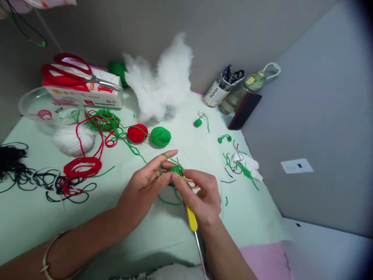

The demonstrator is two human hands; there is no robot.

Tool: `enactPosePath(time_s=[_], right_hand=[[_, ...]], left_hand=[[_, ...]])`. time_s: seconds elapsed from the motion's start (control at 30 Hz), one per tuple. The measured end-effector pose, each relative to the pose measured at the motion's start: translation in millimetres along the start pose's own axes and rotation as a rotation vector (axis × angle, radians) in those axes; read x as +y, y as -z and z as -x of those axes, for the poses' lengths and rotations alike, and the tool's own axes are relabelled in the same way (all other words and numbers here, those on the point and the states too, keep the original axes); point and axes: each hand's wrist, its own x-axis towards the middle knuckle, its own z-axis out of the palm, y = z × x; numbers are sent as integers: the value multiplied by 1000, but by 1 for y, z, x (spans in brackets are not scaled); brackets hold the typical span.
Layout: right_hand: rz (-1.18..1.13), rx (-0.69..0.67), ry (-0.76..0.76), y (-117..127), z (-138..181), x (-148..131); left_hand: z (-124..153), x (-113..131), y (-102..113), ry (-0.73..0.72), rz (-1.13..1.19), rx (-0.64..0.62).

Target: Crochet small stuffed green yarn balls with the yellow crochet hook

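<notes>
Right hand (204,198) grips hook (191,218), handle pointing to 6 o'clock. Left hand (145,186), touching it at 9 o'clock, pinches green piece (175,170) above mid-table (35,217). Green ball (160,136) and red ball (137,133) lie at 11 o'clock. Stuffing (161,87) sits beyond, at 12 o'clock.

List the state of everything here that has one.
left hand, pinching green crochet piece
right hand, gripping crochet hook, tip at the piece
scissors, closed, lying on box
red yarn ball, wound
green yarn ball, wound
black yarn, loose, tangled
stuffing, loose heap
bottle, cap on
</notes>
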Motion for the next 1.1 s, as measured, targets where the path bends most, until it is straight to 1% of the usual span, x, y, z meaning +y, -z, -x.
enactPosePath(time_s=[0.1,0.17,0.23,0.3,0.37,0.47,0.57,0.67,0.77,0.97,1.1], right_hand=[[-29,22,-61,4,0,-7],[-163,55,-113,4,-3,-8],[-372,101,-235,1,-8,-7],[-569,140,-377,-1,-13,-4],[-688,154,-463,-2,-16,-1],[-760,161,-527,1,-20,3],[-863,121,-650,5,-23,8],[-983,74,-778,5,-25,11],[-1064,75,-870,3,-27,11],[-1123,72,-942,2,-29,10],[-1165,77,-991,3,-28,14]], left_hand=[[0,4,-2,168,239,-112],[-3,7,-2,230,331,-172],[-7,10,1,232,365,-198],[-10,12,4,213,353,-198],[-13,14,8,183,295,-179],[-13,17,15,136,155,-155],[-14,18,19,122,68,-172],[-15,17,19,129,99,-196],[-17,14,18,158,163,-252],[-16,13,17,218,238,-320],[-15,12,18,240,313,-321]])
